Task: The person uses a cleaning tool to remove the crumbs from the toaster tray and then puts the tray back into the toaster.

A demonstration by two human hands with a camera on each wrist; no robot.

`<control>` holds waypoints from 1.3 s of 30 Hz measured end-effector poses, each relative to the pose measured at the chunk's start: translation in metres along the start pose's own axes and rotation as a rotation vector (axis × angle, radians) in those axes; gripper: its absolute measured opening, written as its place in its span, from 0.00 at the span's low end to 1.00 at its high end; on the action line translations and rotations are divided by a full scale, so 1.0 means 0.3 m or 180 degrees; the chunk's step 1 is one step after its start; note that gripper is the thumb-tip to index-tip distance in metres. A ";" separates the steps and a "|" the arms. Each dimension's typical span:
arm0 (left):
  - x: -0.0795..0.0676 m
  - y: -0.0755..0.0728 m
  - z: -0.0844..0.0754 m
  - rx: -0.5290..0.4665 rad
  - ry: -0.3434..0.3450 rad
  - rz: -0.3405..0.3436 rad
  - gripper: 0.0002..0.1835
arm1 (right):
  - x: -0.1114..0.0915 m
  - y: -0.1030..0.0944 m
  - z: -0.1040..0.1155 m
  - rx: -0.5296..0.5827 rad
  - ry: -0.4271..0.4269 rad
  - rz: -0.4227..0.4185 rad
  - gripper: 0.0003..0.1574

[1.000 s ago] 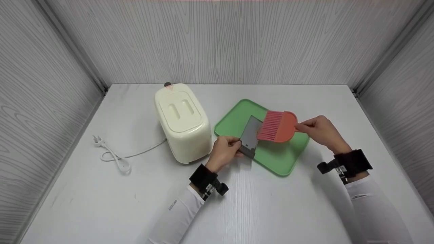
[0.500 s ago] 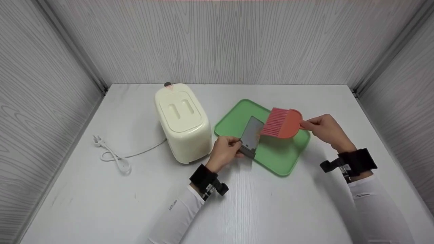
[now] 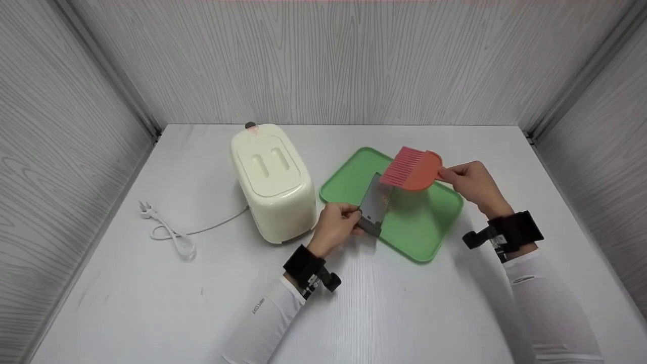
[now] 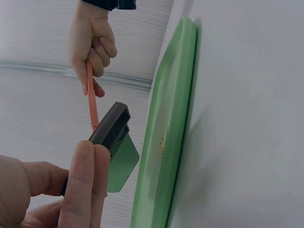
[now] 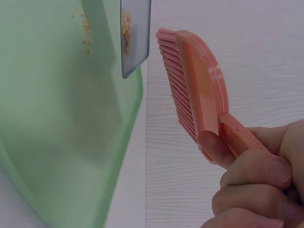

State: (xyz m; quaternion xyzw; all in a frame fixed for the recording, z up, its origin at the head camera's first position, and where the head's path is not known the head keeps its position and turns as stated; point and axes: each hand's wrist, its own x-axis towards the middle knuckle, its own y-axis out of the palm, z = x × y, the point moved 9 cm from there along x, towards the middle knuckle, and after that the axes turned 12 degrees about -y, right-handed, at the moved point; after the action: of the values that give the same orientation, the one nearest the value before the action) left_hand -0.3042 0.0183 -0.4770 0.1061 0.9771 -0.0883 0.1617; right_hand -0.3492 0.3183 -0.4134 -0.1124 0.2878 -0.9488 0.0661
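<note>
Between thumb and fingers, my left hand (image 3: 334,227) grips the dark end of a grey toaster crumb tray (image 3: 373,202), which is raised over a green tray (image 3: 419,232). Crumbs (image 5: 126,33) lie along one long side of the crumb tray in the right wrist view. More crumbs (image 5: 87,29) are scattered on the green tray. My right hand (image 3: 475,184) holds an orange brush (image 3: 424,172) with pink bristles by its handle. The bristles overlap the crumb tray's far end in the head view, but the right wrist view shows them apart from it.
A cream toaster (image 3: 288,207) with a lid on top stands left of the green tray. Its white cord runs left to a plug (image 3: 146,210) on the white table (image 3: 151,303). Grey wood-patterned walls (image 3: 323,60) close off the back and both sides.
The brush and my right hand first shifted slightly right, then up and left toward the crumb tray's far end. My left hand and the crumb tray stay in place.
</note>
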 end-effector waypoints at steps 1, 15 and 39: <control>0.000 0.001 0.000 0.0005 -0.0009 -0.0003 0.15 | 0.007 0.005 0.002 -0.0017 0.0007 -0.0018 0.26; 0.000 0.000 -0.001 -0.0031 0.0012 -0.0024 0.14 | 0.063 0.042 -0.006 -0.0016 0.0049 -0.0167 0.27; -0.003 -0.007 -0.014 -0.0068 0.0078 0.0003 0.15 | 0.006 0.002 -0.046 -0.0565 0.0124 -0.0021 0.27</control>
State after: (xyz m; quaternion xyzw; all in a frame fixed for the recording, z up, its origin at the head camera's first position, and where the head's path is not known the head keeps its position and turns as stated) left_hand -0.3052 0.0170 -0.4725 0.1059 0.9799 -0.0765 0.1509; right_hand -0.3546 0.3250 -0.4245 -0.1003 0.3716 -0.9217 0.0472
